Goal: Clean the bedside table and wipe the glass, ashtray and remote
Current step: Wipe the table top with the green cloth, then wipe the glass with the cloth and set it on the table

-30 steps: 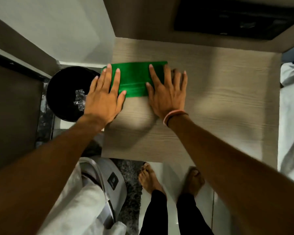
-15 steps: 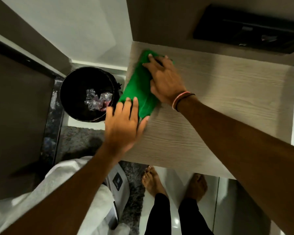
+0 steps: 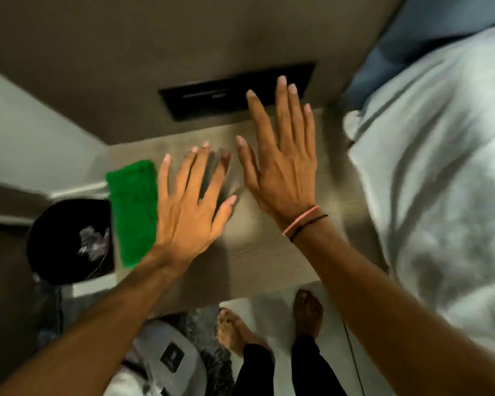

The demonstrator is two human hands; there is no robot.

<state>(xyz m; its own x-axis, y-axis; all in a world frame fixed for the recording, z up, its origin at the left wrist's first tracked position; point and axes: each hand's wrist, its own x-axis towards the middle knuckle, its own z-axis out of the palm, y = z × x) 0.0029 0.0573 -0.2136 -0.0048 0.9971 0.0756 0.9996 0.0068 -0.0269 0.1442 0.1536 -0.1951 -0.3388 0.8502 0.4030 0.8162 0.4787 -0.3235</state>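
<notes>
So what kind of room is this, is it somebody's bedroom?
Most likely a bedroom, maybe in a hotel. A bed with white sheets sits right beside a small wooden table, a black switch panel is on the wall above it, and a bin stands on the floor.

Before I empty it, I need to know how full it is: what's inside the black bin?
The black bin holds crumpled clear plastic near its right side. The green cloth covers that edge, so anything there is hidden.

No legible text; perhaps a blurred logo on the grey bag point(image 3: 170, 357).
</notes>
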